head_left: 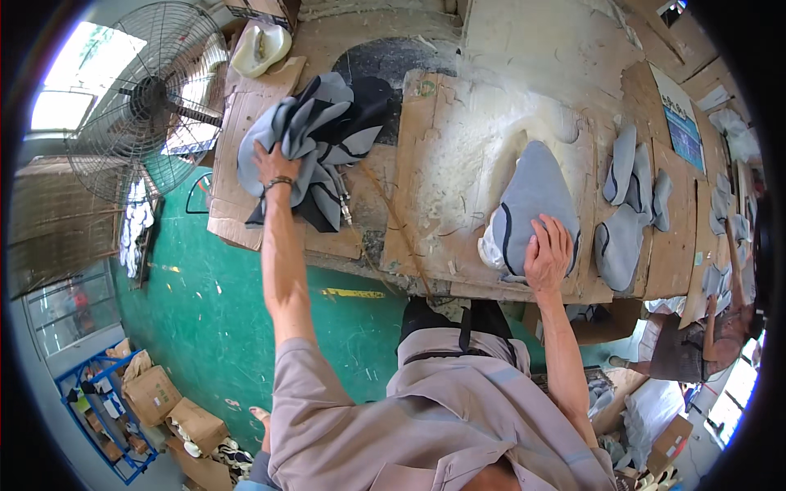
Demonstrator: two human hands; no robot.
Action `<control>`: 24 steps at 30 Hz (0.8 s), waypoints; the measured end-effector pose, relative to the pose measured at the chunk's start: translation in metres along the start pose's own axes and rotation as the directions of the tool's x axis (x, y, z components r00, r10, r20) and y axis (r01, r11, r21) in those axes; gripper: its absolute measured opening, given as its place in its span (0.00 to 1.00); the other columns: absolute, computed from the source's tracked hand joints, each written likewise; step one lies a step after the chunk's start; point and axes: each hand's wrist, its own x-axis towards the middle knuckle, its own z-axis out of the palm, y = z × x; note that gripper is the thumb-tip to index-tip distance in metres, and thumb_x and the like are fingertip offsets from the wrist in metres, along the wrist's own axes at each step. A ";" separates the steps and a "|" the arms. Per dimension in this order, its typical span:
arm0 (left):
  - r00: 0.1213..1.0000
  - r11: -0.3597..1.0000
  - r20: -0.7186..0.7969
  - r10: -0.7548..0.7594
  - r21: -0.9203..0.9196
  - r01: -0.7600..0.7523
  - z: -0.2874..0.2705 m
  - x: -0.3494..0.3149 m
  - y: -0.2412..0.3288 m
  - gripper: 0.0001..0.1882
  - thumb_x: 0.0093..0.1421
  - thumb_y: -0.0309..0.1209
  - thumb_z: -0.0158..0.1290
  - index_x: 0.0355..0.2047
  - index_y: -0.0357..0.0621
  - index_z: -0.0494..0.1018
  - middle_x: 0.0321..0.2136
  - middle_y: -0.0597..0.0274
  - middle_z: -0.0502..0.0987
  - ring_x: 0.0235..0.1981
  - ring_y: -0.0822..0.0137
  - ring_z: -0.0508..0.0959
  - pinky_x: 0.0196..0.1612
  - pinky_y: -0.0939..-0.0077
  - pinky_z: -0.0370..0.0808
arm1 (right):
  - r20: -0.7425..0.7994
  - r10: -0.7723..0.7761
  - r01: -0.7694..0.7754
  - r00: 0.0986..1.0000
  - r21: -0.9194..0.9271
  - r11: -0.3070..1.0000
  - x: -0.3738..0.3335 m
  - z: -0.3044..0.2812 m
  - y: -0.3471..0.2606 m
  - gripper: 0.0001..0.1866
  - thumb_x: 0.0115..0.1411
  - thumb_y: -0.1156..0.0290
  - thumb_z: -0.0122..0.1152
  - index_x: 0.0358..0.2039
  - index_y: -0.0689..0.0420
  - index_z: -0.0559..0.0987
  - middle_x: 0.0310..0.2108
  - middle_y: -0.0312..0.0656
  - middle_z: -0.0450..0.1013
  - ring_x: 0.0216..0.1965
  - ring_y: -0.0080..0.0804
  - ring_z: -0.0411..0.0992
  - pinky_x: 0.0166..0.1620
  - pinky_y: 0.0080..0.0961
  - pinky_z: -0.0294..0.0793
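Observation:
My left hand (277, 168) reaches out to a heap of grey and black fabric covers (315, 135) at the left of the workbench. Its fingers are spread over the folds, and no piece is lifted off the heap. On the bench in front of me lies a grey, pointed fabric cover (534, 196) with black piping, over a white padded piece (491, 245) that shows at its left edge. My right hand (550, 254) rests on the lower right of this cover, fingers lying flat. A thin air-tool nozzle (345, 204) with a hose lies beside the heap.
Several grey covered pieces (620, 245) lie to the right on the cardboard-topped bench (450, 164). A cream foam piece (260, 49) sits at the far left corner. A large fan (147, 98) stands left of the bench. Another person (688, 348) works at the far right.

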 end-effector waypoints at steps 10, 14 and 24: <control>0.977 0.997 -0.207 0.048 0.067 -0.034 -0.049 0.074 -0.106 0.23 0.52 0.26 0.56 0.50 0.56 0.75 0.44 0.45 0.78 0.41 0.39 0.80 0.41 0.46 0.79 | 0.033 0.001 0.002 0.999 -0.077 0.997 -0.001 0.013 -0.004 0.18 0.58 0.76 0.54 0.50 0.56 0.78 0.57 0.41 0.72 0.60 0.45 0.68 0.65 0.42 0.61; 0.938 0.985 -0.342 0.056 0.170 0.003 -0.076 0.073 -0.120 0.24 0.48 0.24 0.58 0.47 0.57 0.75 0.44 0.47 0.76 0.35 0.39 0.81 0.35 0.46 0.79 | 0.036 0.001 0.003 0.999 -0.110 0.994 -0.003 0.016 0.000 0.19 0.58 0.76 0.53 0.51 0.56 0.78 0.57 0.42 0.72 0.61 0.45 0.68 0.65 0.43 0.61; 0.998 0.937 0.008 0.058 -0.346 -0.052 0.029 0.016 -0.135 0.43 0.48 0.30 0.68 0.65 0.64 0.64 0.68 0.40 0.58 0.68 0.41 0.62 0.65 0.52 0.67 | 0.044 -0.023 0.027 0.999 -0.113 0.993 -0.002 0.016 -0.013 0.18 0.60 0.76 0.52 0.52 0.56 0.77 0.57 0.42 0.71 0.61 0.45 0.67 0.64 0.42 0.61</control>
